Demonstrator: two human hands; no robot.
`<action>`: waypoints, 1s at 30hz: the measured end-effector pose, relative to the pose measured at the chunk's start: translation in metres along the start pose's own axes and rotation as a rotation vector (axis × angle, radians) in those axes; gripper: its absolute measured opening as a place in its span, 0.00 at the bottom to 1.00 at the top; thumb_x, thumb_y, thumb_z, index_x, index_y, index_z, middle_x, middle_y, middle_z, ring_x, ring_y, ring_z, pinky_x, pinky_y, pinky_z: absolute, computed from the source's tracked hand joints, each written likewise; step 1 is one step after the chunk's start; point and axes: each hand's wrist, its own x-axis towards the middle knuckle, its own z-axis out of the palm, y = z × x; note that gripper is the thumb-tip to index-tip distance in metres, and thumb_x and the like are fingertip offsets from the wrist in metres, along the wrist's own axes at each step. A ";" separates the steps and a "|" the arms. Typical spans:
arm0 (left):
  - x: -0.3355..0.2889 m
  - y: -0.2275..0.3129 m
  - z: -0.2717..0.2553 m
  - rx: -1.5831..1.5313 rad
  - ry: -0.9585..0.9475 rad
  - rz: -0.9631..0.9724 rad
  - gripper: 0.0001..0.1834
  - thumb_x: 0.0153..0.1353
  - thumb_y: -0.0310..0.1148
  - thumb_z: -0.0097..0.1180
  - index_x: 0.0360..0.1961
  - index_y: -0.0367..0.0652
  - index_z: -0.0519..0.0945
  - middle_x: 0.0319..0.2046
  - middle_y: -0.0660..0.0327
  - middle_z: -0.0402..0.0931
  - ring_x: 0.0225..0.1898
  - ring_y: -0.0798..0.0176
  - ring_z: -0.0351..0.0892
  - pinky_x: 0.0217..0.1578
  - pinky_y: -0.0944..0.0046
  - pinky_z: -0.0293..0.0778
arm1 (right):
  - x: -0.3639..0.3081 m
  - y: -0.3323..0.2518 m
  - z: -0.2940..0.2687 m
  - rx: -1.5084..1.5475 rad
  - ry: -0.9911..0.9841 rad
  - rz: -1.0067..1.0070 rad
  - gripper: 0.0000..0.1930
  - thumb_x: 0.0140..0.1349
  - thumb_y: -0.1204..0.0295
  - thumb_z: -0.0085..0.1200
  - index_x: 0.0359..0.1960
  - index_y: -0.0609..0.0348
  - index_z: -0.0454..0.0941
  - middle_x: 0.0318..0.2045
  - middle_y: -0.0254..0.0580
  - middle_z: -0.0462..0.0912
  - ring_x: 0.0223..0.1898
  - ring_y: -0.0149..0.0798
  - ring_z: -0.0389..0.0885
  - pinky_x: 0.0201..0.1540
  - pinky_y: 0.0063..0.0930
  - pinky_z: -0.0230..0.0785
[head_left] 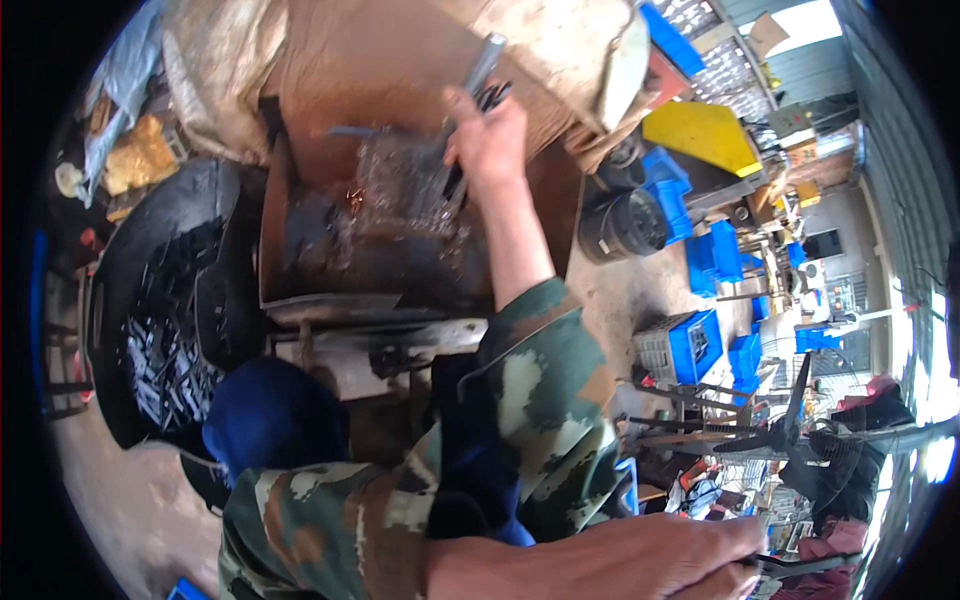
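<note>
My right hand reaches up over a rust-brown metal work box. Its fingers are closed around a grey bar-shaped tool, with black parts showing beside the fingers and below the palm. Left of that hand, a clear, scuffed plate lies in the box, with small orange glints at its left side. My left hand crosses to the lower right, under the other arm in the picture. Between its thumb and fingers is a thin dark strip whose kind I cannot make out.
A black tub at the left holds many small dark metal pieces. Brown board and sacking hang behind the box. To the right are a black bucket, blue bins, a crate and a standing fan.
</note>
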 end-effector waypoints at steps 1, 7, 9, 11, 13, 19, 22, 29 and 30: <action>0.001 0.012 -0.003 0.136 -0.068 0.043 0.18 0.74 0.40 0.46 0.43 0.31 0.74 0.30 0.49 0.77 0.32 0.52 0.78 0.34 0.53 0.72 | 0.006 0.000 -0.005 0.000 0.000 -0.013 0.14 0.62 0.73 0.64 0.43 0.65 0.73 0.16 0.36 0.74 0.10 0.30 0.70 0.11 0.29 0.62; 0.006 0.017 -0.014 0.368 -0.142 -0.106 0.16 0.64 0.42 0.54 0.38 0.36 0.74 0.26 0.48 0.75 0.26 0.43 0.75 0.27 0.50 0.70 | 0.006 -0.002 0.003 -0.072 0.028 -0.012 0.14 0.60 0.71 0.65 0.38 0.68 0.73 0.16 0.38 0.75 0.11 0.31 0.70 0.12 0.28 0.64; 0.004 0.003 -0.011 0.351 -0.138 -0.062 0.15 0.64 0.41 0.54 0.38 0.36 0.73 0.25 0.49 0.74 0.25 0.45 0.75 0.27 0.51 0.69 | 0.011 0.010 0.003 -0.060 0.048 -0.078 0.16 0.58 0.72 0.67 0.39 0.71 0.74 0.20 0.45 0.78 0.20 0.38 0.77 0.23 0.34 0.70; 0.007 0.003 -0.011 0.340 -0.118 -0.038 0.12 0.63 0.37 0.55 0.37 0.38 0.72 0.24 0.53 0.73 0.23 0.51 0.74 0.25 0.55 0.68 | 0.016 0.022 0.006 -0.083 0.079 -0.074 0.18 0.55 0.74 0.68 0.41 0.73 0.74 0.28 0.54 0.81 0.34 0.48 0.84 0.39 0.41 0.75; 0.007 0.011 -0.021 0.479 -0.109 0.048 0.10 0.62 0.33 0.56 0.38 0.39 0.72 0.25 0.55 0.74 0.23 0.52 0.74 0.25 0.56 0.68 | 0.009 0.022 0.007 -0.046 0.076 -0.022 0.20 0.55 0.74 0.68 0.44 0.74 0.75 0.33 0.59 0.82 0.39 0.52 0.84 0.44 0.42 0.74; 0.009 -0.010 -0.014 0.480 -0.027 0.230 0.08 0.62 0.29 0.54 0.40 0.39 0.72 0.25 0.55 0.74 0.25 0.47 0.75 0.26 0.54 0.70 | -0.001 -0.002 0.003 -0.029 0.028 0.069 0.27 0.56 0.72 0.66 0.56 0.72 0.72 0.43 0.64 0.81 0.50 0.61 0.80 0.53 0.45 0.71; 0.013 -0.005 -0.018 0.400 -0.192 -0.086 0.09 0.62 0.32 0.54 0.40 0.39 0.70 0.26 0.52 0.74 0.27 0.44 0.75 0.27 0.50 0.69 | -0.002 0.001 0.006 -0.090 0.064 0.048 0.29 0.57 0.71 0.66 0.58 0.72 0.71 0.49 0.66 0.78 0.55 0.62 0.77 0.57 0.46 0.68; 0.019 -0.022 -0.026 0.579 -0.049 -0.015 0.12 0.66 0.36 0.52 0.42 0.38 0.72 0.29 0.53 0.73 0.27 0.49 0.74 0.31 0.51 0.70 | 0.031 0.037 0.003 -0.270 0.164 -0.492 0.10 0.64 0.69 0.63 0.41 0.59 0.76 0.22 0.39 0.79 0.20 0.33 0.75 0.16 0.30 0.66; 0.017 -0.024 -0.039 0.614 0.006 0.051 0.14 0.68 0.39 0.52 0.44 0.38 0.73 0.31 0.55 0.74 0.28 0.52 0.75 0.31 0.51 0.70 | 0.009 0.012 0.002 0.002 -0.023 -0.003 0.09 0.65 0.69 0.62 0.36 0.59 0.74 0.19 0.37 0.76 0.16 0.31 0.72 0.16 0.29 0.65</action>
